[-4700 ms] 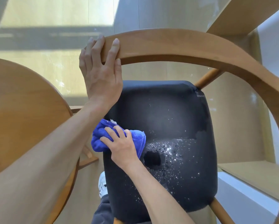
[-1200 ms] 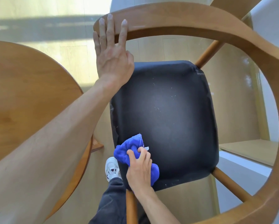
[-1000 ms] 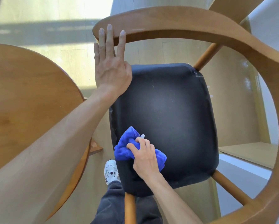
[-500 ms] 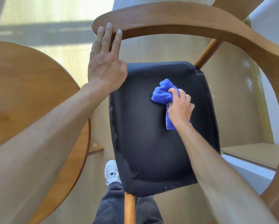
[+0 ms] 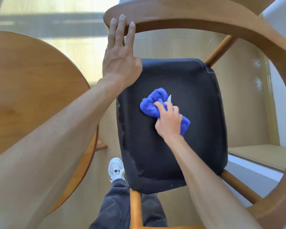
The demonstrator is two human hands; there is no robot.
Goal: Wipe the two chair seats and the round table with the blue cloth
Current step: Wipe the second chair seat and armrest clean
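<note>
Right hand grips the bunched blue cloth, fingers curled over it, pressing it onto the black chair seat near frame centre. White tag sticks out of the cloth. Left hand is flat, fingers straight, tips resting on the curved wooden backrest at upper centre. Round tabletop sits at left, beside the chair. White shoe on the floor at lower centre.

one black chair seat, one round table, one blue cloth, two hands and one white shoe are showing.
</note>
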